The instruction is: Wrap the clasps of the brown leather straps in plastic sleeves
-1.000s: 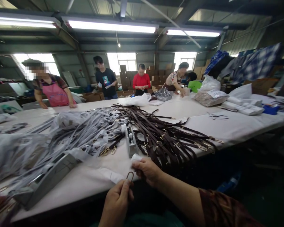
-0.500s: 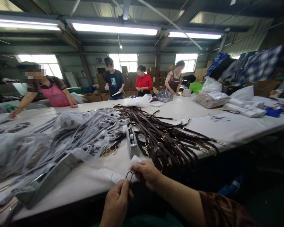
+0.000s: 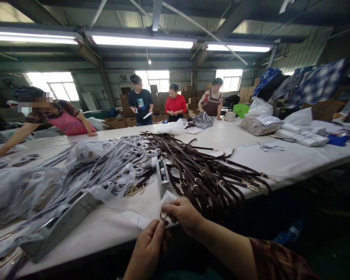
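Near the table's front edge, my left hand (image 3: 149,242) is closed, thumb and fingertips pinching a small metal loop (image 3: 161,214) that looks like the end of a clip. My right hand (image 3: 186,214) is closed on a small white wrapping piece (image 3: 169,196), paper or thin plastic, and its fingertips meet the loop. What lies inside my fingers is partly hidden. Just beyond the hands stands a grey tape dispenser (image 3: 162,181). Dark brown straps (image 3: 202,171) with gold-coloured clips are heaped to its right.
Left lie wrapped grey straps (image 3: 105,167) and a larger grey dispenser (image 3: 60,225). The white table (image 3: 221,134) reaches back to several people. A filled plastic bag (image 3: 261,124) and white packets (image 3: 303,134) are at right.
My left hand has moved up and slightly right, bringing the loop to my right fingertips. At far left, a co-worker leans further left with an arm outstretched.
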Demonstrator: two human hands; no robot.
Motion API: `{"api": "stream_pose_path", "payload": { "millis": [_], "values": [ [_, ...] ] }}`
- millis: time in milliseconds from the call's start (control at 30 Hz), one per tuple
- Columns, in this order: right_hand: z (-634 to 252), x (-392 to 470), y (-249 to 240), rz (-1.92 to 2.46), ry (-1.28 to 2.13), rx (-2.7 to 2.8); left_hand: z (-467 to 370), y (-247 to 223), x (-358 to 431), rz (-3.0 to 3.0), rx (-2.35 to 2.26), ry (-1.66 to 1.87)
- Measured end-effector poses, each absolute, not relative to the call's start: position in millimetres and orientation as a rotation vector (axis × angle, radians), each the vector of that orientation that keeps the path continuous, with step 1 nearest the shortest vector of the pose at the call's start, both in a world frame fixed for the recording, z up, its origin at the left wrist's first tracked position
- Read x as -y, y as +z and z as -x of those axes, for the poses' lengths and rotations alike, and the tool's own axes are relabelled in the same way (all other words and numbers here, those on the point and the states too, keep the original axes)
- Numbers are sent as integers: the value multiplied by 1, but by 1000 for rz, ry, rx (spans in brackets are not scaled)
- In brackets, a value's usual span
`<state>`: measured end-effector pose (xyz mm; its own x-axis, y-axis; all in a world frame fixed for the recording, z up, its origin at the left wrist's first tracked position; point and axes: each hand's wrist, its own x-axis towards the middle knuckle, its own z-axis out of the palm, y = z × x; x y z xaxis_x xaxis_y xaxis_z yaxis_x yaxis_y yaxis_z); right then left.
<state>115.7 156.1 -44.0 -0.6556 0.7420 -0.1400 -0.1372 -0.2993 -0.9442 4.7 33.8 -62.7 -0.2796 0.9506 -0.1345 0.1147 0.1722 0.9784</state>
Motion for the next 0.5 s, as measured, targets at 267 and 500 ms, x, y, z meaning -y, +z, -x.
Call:
{"api": "stream_pose_path", "payload": {
  "millis": [267,500],
  "values": [
    [-119,-176,-45,735,1955,1406,-8,-82,-21,-879,-1662,1315],
    [-120,-152,-52,779,1916,1607,-7,-67,-35,-1050,-1786,1304]
  ]
}}
